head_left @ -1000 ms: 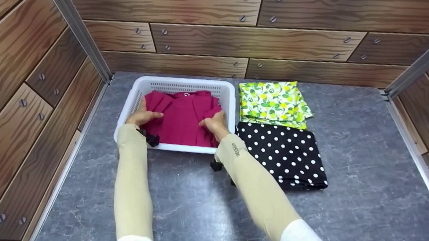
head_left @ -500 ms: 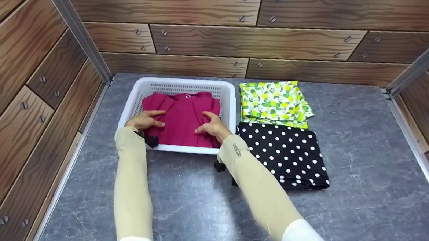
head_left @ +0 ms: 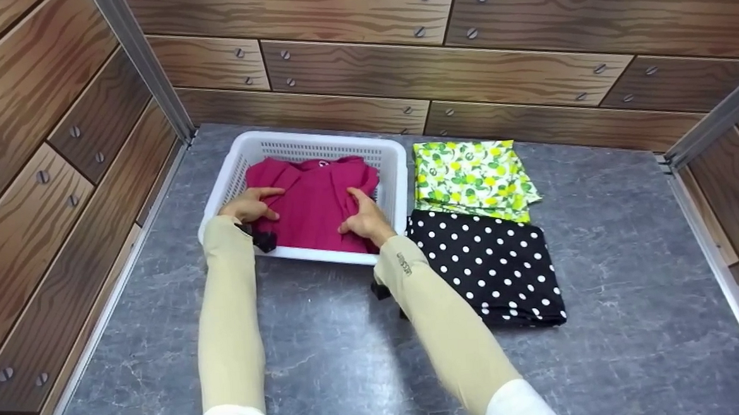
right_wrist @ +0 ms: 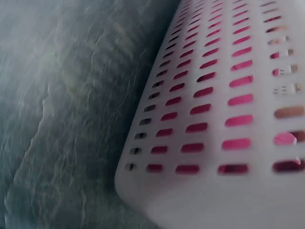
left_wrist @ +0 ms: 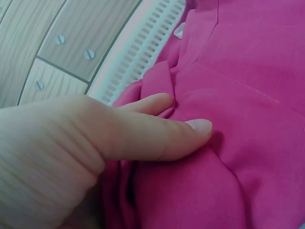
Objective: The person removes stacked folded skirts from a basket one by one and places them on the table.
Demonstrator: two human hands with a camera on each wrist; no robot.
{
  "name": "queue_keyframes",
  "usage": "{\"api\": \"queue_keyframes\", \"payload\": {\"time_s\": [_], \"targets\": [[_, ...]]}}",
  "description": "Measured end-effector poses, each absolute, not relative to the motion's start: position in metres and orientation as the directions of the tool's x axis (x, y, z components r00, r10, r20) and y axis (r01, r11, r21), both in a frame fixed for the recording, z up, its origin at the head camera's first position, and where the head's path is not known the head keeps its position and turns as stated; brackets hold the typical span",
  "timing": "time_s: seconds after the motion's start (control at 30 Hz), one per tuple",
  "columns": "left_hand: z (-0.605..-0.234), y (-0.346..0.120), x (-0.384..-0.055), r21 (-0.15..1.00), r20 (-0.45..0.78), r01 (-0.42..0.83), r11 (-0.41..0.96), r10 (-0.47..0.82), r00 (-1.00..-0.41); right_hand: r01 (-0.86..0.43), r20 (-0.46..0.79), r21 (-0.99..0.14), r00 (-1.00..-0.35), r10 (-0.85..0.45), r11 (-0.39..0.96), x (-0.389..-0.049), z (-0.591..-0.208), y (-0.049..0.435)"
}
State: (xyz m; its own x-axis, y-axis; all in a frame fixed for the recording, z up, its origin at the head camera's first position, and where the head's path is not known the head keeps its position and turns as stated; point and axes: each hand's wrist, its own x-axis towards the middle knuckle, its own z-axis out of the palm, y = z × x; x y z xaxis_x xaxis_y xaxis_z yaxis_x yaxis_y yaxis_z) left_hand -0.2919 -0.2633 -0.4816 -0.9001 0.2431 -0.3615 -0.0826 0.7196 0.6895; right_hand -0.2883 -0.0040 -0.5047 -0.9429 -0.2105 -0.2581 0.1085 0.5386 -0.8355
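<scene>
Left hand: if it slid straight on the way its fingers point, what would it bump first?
Probably the right hand. The left hand rests on the red garment in the white basket, fingers pointing across it; depth is unclear.

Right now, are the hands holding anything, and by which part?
Nothing is clearly gripped. Both hands rest on the pink garment in the basket: left hand at its left edge, right hand near its right front.

Matt magenta cloth (head_left: 312,201) fills a smooth white perforated plastic basket (head_left: 316,148) on a marble-look grey tabletop (head_left: 600,271).
</scene>
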Motion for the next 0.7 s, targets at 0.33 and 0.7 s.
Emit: {"api": "queue_keyframes", "payload": {"time_s": [0.33,0.7], "targets": [[-0.468,-0.26,-0.294,0.722,-0.325,-0.084,0.687,0.229,-0.917,0.161,-0.243,-0.908,-0.955,-0.173,0.386,-0.296,-0.498,0.001],[-0.451,-0.255,-0.284,0.834,-0.231,-0.104,0.543,0.172,-0.958,0.104,-0.166,-0.943,-0.97,-0.177,0.317,-0.298,-0.472,0.017]]}}
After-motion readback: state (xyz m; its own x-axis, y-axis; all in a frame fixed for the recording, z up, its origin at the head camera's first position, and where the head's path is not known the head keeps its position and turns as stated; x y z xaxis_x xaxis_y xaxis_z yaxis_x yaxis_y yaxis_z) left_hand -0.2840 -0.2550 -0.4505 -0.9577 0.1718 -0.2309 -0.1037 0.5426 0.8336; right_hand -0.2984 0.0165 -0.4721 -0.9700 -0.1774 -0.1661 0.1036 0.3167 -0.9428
